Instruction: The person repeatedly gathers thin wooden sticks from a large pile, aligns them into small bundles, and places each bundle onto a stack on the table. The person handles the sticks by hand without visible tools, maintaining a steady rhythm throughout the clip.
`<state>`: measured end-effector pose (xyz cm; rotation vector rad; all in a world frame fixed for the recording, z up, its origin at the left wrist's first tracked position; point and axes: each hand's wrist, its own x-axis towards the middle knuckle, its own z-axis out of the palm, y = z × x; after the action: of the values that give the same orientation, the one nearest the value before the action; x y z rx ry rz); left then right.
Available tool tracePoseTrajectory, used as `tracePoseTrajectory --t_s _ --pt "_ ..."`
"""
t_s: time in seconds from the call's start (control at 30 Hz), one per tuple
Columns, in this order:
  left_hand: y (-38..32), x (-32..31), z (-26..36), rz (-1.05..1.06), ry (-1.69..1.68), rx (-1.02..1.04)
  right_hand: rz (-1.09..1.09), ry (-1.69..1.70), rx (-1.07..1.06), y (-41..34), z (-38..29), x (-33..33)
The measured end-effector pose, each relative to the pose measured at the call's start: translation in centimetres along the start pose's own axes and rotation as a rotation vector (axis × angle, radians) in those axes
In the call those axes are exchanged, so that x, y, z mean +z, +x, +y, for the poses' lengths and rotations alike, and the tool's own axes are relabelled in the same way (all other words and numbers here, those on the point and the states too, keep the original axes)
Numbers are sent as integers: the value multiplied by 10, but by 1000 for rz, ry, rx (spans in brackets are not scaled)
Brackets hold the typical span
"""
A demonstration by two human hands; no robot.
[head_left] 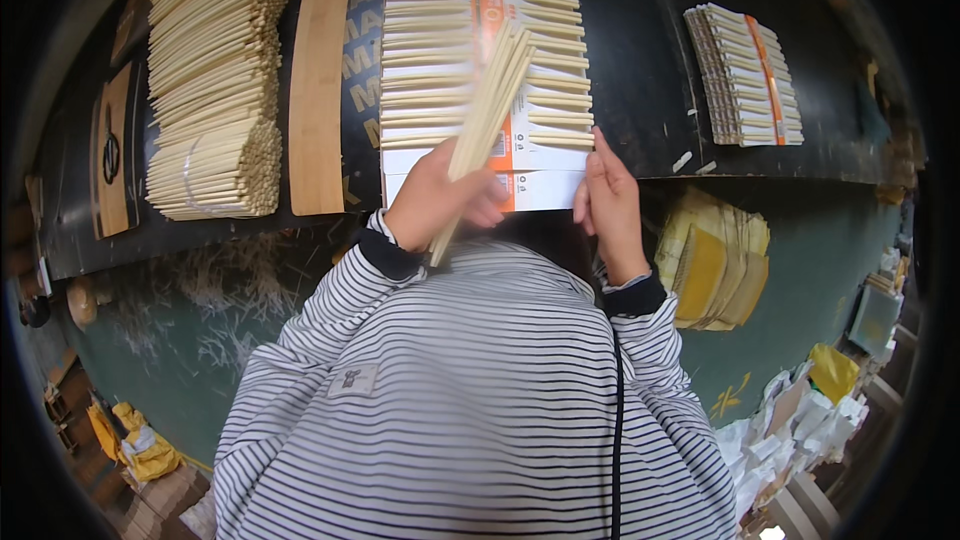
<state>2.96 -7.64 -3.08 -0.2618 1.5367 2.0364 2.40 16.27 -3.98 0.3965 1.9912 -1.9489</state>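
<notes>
My left hand (442, 195) is closed around a loose bunch of pale wooden chopsticks (491, 101), which slants up over the packs and is slightly blurred. Below it lie white cards (551, 191) with an orange printed band, overlapping in a row. Pairs of chopsticks (559, 80) sit across most of the cards, their ends showing on both sides of the band. The nearest card shows no chopsticks on its visible part. At the right edge of these cards is my right hand (611, 199), fingers upright along the edge and no object visible in its grasp.
On the black table (630, 67), a tall heap of chopsticks (214, 75) stands left, beside a wooden board (319, 90). Black-handled scissors (111, 146) lie farther left. Finished-looking packs (746, 75) are stacked right. A tied yellow bundle (716, 270) sits below the table's front edge.
</notes>
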Motion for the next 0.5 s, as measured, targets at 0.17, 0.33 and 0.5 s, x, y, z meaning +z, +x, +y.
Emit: tracePoseTrajectory --t_s 0.17,0.33,0.5 --pt "-5 -2 1 -50 -76 -50 71 -7 -84 16 -24 0" --pt "-9 2 1 -270 -80 -151 -186 103 1 32 -39 16" --pt "-15 8 -2 -211 -81 -163 -174 147 52 33 -45 12"
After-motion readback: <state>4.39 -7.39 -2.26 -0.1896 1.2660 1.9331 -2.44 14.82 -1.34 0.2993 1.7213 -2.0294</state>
